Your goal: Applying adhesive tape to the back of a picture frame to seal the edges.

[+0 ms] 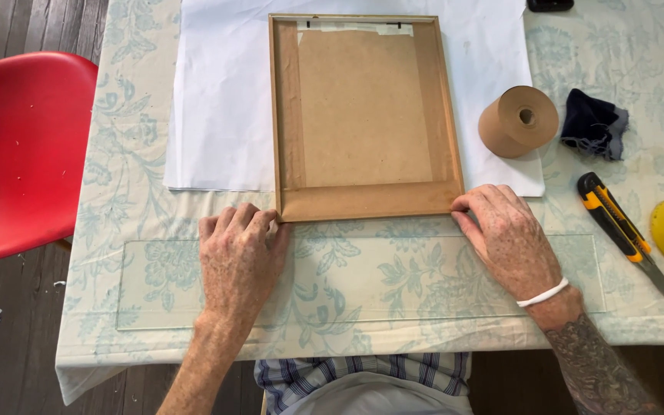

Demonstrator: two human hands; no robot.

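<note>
The counter (117,192) wears a pale cloth printed with soft blue-green flowers, its edge hanging over the near side. To the left stands a glossy red chair (21,146), flecked with small white scraps. Dark wooden floorboards (9,338) run beneath, scattered with a few white bits. Even daylight falls over everything.

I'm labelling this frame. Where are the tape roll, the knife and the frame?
tape roll (518,121), head view, on its side wall
knife (613,223), head view, on its handle
frame (363,107), head view, on its backing board
</note>
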